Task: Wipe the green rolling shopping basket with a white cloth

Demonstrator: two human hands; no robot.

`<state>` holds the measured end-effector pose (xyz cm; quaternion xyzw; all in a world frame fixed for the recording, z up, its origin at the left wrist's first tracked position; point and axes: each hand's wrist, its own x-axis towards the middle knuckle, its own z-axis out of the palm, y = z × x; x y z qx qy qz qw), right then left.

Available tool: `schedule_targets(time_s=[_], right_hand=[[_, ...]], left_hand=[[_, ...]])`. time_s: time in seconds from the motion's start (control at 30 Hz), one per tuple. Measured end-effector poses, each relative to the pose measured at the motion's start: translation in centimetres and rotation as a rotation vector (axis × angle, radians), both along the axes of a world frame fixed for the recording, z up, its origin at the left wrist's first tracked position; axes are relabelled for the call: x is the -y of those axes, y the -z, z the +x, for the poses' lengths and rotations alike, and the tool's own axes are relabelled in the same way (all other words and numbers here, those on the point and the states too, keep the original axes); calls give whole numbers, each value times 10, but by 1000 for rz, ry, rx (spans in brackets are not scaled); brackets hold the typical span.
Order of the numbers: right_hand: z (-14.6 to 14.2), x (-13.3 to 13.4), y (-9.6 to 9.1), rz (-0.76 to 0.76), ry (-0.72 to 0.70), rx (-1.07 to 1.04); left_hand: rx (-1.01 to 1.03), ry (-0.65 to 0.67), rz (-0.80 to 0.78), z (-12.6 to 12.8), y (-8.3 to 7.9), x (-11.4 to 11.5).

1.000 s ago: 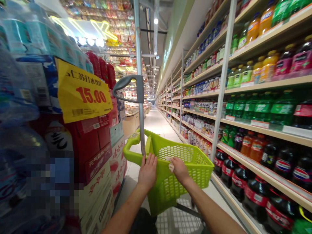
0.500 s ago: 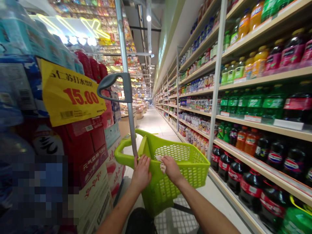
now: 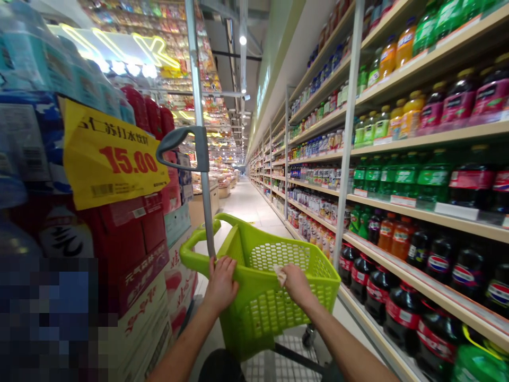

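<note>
A lime-green plastic basket (image 3: 274, 313) rides on a wheeled trolley in a supermarket aisle. My left hand (image 3: 220, 284) curls over the basket's near rim beside the grey upright pole (image 3: 201, 138) with its grey handle (image 3: 181, 146). My right hand (image 3: 294, 284) rests on the same rim further right, closed round a small crumpled white paper (image 3: 280, 275). The basket looks empty inside.
Stacked red and white drink cartons (image 3: 147, 265) with a yellow 15.00 price sign (image 3: 109, 156) crowd the left. Long shelves of soft-drink bottles (image 3: 417, 185) run along the right. The tiled aisle floor (image 3: 248, 204) stretches ahead between them.
The basket and both hands have drifted left and a little forward along the aisle. My left fingers have curled tighter over the rim.
</note>
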<state>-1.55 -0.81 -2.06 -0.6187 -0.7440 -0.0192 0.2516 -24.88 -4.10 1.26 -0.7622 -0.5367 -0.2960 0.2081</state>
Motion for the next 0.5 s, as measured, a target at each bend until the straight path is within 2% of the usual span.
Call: schedule_targets(time_s=[0.07,0.13,0.33,0.4,0.5], right_hand=[[-1,1,3,11,-13,0],[15,3,7,15,16,6],[104,8,22,0,273,12],[106,8,30,37,289,-19],[66,6,42,199,126,-128]], left_hand=[[-2,-20,-12,-2,-2,-3],[1,-32,-25,-3,-4,-5],[15,-44,-20,0,-3,-3],[24,-44,-30,3,-3,-2],[35,-40,-39,5,-3,-2]])
